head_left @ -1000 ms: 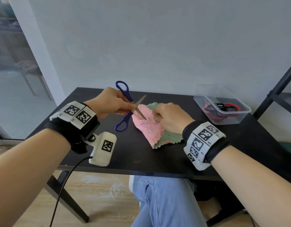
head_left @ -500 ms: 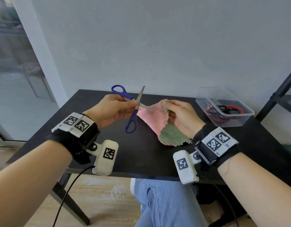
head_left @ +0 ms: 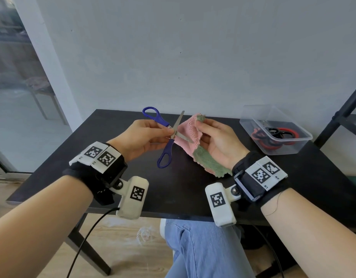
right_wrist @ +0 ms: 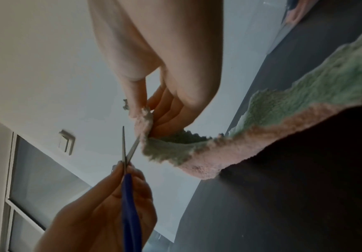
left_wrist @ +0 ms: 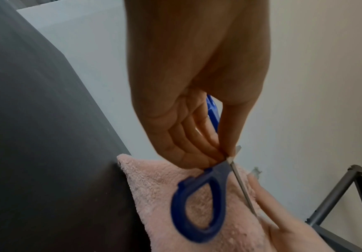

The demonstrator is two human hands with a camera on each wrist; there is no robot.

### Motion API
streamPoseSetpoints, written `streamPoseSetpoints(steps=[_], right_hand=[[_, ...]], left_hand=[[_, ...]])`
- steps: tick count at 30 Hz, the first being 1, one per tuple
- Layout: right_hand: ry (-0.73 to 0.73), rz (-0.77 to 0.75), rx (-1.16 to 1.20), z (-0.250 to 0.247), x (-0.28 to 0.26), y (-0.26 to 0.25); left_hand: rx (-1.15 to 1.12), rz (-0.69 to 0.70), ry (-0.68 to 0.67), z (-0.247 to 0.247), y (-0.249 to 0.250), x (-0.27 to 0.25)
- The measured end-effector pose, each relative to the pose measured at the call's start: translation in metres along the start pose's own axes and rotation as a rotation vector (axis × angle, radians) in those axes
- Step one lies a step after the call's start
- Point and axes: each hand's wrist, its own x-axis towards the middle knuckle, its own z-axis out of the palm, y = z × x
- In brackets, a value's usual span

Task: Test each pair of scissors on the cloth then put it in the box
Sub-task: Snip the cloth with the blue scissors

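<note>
My left hand pinches blue-handled scissors at the pivot, above the black table; neither finger loop holds a finger. The blades stand spread apart, one pointing up, the other lying against the pink side of the cloth. My right hand pinches the top edge of the pink and green cloth and holds it up, its lower end hanging toward the table. In the left wrist view the fingers grip the scissors in front of the cloth. The right wrist view shows the hand, cloth and scissors.
A clear plastic box sits at the table's back right with red-handled and black-handled scissors inside. A dark metal shelf frame stands to the right. Legs in blue jeans are under the table's front edge. A grey wall lies behind.
The right hand lifted the cloth off the table and turned palm up. The left hand raised the scissors and turned them, with the open blades now against the raised cloth.
</note>
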Motion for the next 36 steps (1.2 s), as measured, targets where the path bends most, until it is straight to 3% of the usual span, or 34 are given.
streamPoseSetpoints(steps=[10,24,30,36], right_hand=[[-0.098,0.141,0.139,0.009,-0.005,0.005],[-0.173,0.058,-0.145,0.007,-0.003,0.015],[-0.111,0.036,-0.202,0.002,-0.002,0.013],[-0.11,0.023,-0.156,0.004,-0.003,0.013]], left_hand=[[0.032,-0.016,0.012,0.008,-0.004,0.005],[0.141,0.012,0.007,0.014,0.001,0.001],[0.206,0.01,-0.01,0.012,0.002,0.002],[0.328,0.089,0.091,0.012,0.005,0.005]])
